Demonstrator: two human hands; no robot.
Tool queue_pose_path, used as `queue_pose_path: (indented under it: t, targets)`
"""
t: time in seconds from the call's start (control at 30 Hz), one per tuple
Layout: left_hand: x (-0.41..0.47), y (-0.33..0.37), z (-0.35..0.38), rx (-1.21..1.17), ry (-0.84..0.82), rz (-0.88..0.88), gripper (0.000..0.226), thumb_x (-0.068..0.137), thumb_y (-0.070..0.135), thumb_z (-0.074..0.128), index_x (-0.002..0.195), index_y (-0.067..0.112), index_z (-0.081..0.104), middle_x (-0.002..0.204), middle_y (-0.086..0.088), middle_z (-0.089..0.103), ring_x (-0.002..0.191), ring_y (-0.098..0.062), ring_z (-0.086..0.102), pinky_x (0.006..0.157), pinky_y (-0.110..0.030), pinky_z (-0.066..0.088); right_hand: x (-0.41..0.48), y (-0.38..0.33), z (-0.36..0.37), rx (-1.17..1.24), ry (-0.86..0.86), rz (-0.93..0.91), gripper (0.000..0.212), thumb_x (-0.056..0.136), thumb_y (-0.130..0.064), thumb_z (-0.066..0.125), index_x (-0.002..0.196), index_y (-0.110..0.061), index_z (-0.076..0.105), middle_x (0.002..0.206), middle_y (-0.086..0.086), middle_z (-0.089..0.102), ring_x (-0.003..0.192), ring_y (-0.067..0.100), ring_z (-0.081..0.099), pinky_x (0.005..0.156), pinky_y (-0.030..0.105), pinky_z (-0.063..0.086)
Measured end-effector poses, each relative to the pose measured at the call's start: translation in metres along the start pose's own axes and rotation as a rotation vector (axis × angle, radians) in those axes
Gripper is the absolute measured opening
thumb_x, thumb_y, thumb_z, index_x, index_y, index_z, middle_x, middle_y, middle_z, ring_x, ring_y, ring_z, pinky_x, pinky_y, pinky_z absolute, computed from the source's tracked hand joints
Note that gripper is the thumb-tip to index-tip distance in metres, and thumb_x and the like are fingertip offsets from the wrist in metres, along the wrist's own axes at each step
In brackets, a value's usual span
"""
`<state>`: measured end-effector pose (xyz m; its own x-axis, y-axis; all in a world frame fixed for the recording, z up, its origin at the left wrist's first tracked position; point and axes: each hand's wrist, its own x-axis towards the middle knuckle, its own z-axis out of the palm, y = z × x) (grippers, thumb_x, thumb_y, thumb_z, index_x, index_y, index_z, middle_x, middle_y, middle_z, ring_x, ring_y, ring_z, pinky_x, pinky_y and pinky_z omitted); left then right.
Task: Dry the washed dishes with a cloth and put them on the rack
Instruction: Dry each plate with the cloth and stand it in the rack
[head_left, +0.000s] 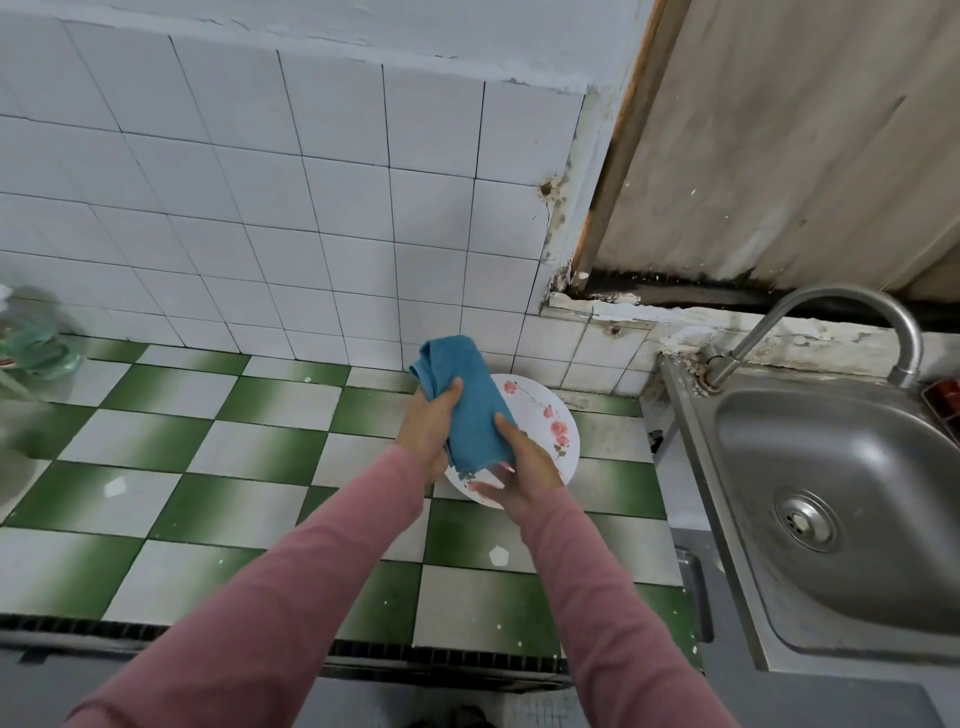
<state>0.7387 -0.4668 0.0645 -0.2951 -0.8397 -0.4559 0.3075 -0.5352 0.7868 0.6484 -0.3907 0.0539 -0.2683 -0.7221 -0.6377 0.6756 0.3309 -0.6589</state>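
plate (551, 423), white w/ pink flowers, is at center frame over the green-white checked counter (208, 441), blue cloth (470, 405) draped across its left half. left hand (428, 428) grips the cloth near its top; right hand (524, 470) holds the plate's lower edge, thumb on cloth. steel sink (831, 467) at right.

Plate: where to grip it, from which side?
Probably pinch the plate at its bare right rim, coming from the sink side: the cloth, left hand and right hand cover its left and near edges.
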Motion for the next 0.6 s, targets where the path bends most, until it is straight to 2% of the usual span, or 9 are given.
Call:
queue_pose_path:
  t: [0.03,0.07,0.13,0.2,0.27,0.37,0.43,0.5,0.6]
  targets:
    - [0.003,0.0,-0.002,0.069,0.005,0.06,0.024,0.1,0.023,0.056,0.123,0.02,0.052,0.112,-0.006,0.067,0.096,-0.027,0.068,0.076,-0.042,0.059,0.003,-0.002,-0.005,0.046,0.005,-0.004,0.04,0.09,-0.021,0.071,0.126,-0.011,0.055,0.123,0.012,0.064,0.111,0.031,0.062,0.093,0.053,0.054]
    - [0.004,-0.001,-0.004,0.172,0.008,0.13,0.023,0.1,0.021,0.056,0.122,0.022,0.052,0.115,-0.004,0.066,0.102,-0.026,0.066,0.081,-0.041,0.058,0.004,-0.007,-0.008,0.092,-0.012,-0.003,0.04,0.09,-0.016,0.069,0.126,-0.008,0.054,0.123,0.015,0.063,0.111,0.032,0.062,0.094,0.055,0.052]
    - [0.008,-0.005,-0.011,0.389,-0.045,0.294,0.027,0.099,0.013,0.056,0.123,0.026,0.053,0.117,0.0,0.063,0.11,-0.022,0.063,0.081,-0.027,0.057,0.005,-0.02,-0.012,0.099,-0.027,-0.003,0.041,0.091,-0.009,0.067,0.129,-0.001,0.052,0.118,0.018,0.065,0.105,0.032,0.064,0.085,0.048,0.058]
    - [0.009,-0.012,-0.017,0.549,-0.172,0.421,0.044,0.097,0.001,0.053,0.128,0.033,0.054,0.133,0.001,0.056,0.117,-0.016,0.058,0.085,-0.019,0.055,0.006,-0.033,-0.014,0.003,0.01,-0.004,0.038,0.092,-0.008,0.066,0.127,0.001,0.054,0.11,0.018,0.067,0.096,0.03,0.066,0.073,0.042,0.06]
    - [0.012,-0.018,-0.02,0.729,-0.265,0.494,0.056,0.096,-0.006,0.051,0.132,0.037,0.051,0.151,0.002,0.042,0.129,-0.014,0.047,0.097,-0.015,0.047,0.006,-0.046,-0.014,-0.115,0.048,-0.007,0.026,0.095,-0.014,0.065,0.117,0.0,0.058,0.101,0.016,0.067,0.087,0.029,0.066,0.071,0.041,0.059]
    - [0.01,-0.022,-0.017,0.895,-0.34,0.496,0.057,0.099,0.0,0.048,0.14,0.04,0.042,0.155,0.005,0.034,0.129,-0.012,0.045,0.096,-0.009,0.043,0.002,-0.065,-0.014,-0.18,0.031,0.015,0.03,0.099,-0.034,0.059,0.103,-0.004,0.061,0.096,0.016,0.067,0.082,0.03,0.067,0.073,0.043,0.059]
    - [0.005,-0.026,-0.012,0.852,-0.387,0.468,0.051,0.102,0.011,0.046,0.141,0.042,0.039,0.152,0.008,0.037,0.126,-0.011,0.049,0.097,-0.015,0.047,0.0,-0.076,-0.017,-0.192,-0.019,0.059,0.043,0.1,-0.046,0.052,0.105,-0.004,0.062,0.098,0.017,0.068,0.085,0.032,0.066,0.074,0.043,0.058]
    - [0.001,-0.031,-0.006,0.808,-0.419,0.421,0.048,0.099,0.033,0.047,0.144,0.046,0.036,0.152,0.006,0.038,0.13,-0.017,0.048,0.102,-0.036,0.05,0.0,-0.084,-0.02,-0.224,-0.077,0.079,0.057,0.1,-0.054,0.044,0.113,-0.002,0.062,0.105,0.02,0.068,0.09,0.033,0.066,0.077,0.042,0.058]
    - [0.0,-0.039,0.001,0.963,-0.407,0.441,0.08,0.083,0.072,0.053,0.152,0.043,0.024,0.158,0.012,0.025,0.144,-0.019,0.032,0.11,-0.051,0.041,0.0,-0.088,-0.023,-0.239,-0.116,0.073,0.069,0.099,-0.06,0.04,0.123,0.002,0.061,0.119,0.025,0.066,0.101,0.036,0.066,0.078,0.041,0.059]
